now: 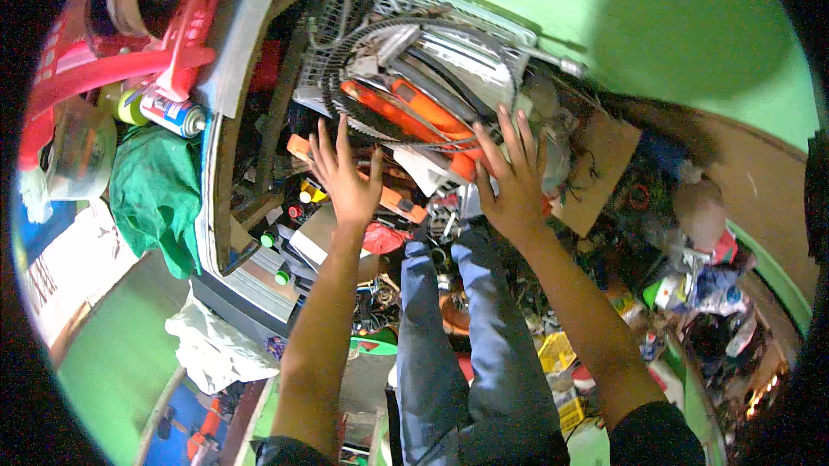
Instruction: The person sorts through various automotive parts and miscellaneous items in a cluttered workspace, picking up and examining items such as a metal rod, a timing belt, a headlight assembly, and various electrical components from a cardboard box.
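Note:
A wire-mesh basket (522, 38) near the top holds an orange tool (414, 107), grey metal pieces and a black ridged loop (331, 73). My left hand (350, 181) hovers at the basket's lower left, fingers spread, over a lower orange item (397, 198). My right hand (511, 181) is at the lower right of the pile, fingers apart beside the orange tool; whether its fingertips touch is unclear. A white piece (419, 168) lies between my hands, and a brown cardboard piece (604, 172) is right of my right hand.
At left are red plastic items (78, 77), spray cans (168, 112), a green cloth (155, 190) and a white plastic bag (216, 336). A green wall (691, 8) rises behind the basket. Dense clutter (699, 276) fills the right side; my legs (414, 336) are below.

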`<state>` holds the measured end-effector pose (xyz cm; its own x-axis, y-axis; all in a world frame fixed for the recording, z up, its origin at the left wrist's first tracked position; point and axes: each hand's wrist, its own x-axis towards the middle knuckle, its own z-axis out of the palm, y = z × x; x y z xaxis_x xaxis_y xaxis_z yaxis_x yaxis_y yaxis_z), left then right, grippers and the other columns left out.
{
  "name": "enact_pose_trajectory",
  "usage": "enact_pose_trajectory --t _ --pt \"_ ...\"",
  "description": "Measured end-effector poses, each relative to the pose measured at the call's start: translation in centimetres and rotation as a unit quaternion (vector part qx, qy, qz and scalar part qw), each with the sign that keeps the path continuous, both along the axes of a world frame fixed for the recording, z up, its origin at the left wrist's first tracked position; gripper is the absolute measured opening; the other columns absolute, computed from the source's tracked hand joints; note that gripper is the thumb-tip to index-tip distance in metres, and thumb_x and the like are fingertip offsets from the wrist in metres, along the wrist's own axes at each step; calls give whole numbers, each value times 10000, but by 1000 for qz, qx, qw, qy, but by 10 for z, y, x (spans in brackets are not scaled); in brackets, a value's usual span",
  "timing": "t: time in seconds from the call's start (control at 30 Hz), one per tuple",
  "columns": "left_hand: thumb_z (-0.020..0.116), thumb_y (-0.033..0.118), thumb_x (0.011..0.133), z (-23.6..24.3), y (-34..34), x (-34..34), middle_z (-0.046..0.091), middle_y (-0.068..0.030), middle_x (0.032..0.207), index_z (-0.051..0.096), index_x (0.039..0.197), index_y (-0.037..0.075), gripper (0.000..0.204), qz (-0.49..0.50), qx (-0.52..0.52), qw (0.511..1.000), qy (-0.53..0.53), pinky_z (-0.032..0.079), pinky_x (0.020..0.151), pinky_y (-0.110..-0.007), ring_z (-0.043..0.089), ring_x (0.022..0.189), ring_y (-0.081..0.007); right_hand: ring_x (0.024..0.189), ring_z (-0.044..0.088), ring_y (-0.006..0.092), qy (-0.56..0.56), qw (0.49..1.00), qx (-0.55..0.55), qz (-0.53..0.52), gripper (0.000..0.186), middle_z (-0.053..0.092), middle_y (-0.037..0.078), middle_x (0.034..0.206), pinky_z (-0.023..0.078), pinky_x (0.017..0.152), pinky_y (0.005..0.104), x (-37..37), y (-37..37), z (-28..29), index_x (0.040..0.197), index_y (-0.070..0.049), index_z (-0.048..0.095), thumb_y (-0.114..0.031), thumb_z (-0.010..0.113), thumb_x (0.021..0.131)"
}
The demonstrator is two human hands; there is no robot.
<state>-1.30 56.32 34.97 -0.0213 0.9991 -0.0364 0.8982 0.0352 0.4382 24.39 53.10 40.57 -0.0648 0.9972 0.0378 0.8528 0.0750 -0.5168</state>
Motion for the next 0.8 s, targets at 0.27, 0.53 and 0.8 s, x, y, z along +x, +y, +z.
enact_pose_trajectory --t 0.27,0.53,0.8 --pt "692 195 903 14 -197 10 245 -263 1598 339 1551 114 742 1 -129 986 -110 214 1189 -591 221 1455 -514 1439 341 427 48 984 -138 -106 542 366 209 1566 280 1187 505 37 -183 30 1443 -73 511 -21 580 909" --pt "686 311 912 21 -271 -3 363 -309 1513 444 1487 91 661 -97 -219 959 -151 272 1161 -597 316 1401 -521 1399 407 384 116 934 -203 -269 507 454 211 1500 319 1163 474 -13 -296 31 1400 -48 541 -30 602 897" --pt "679 287 919 23 -263 -39 393 -303 1474 499 1428 72 581 -190 -258 943 -90 317 1119 -581 363 1360 -498 1286 517 403 217 898 -218 -315 452 544 195 1380 403 1098 440 -64 -325 52 1362 -69 567 -62 625 914"
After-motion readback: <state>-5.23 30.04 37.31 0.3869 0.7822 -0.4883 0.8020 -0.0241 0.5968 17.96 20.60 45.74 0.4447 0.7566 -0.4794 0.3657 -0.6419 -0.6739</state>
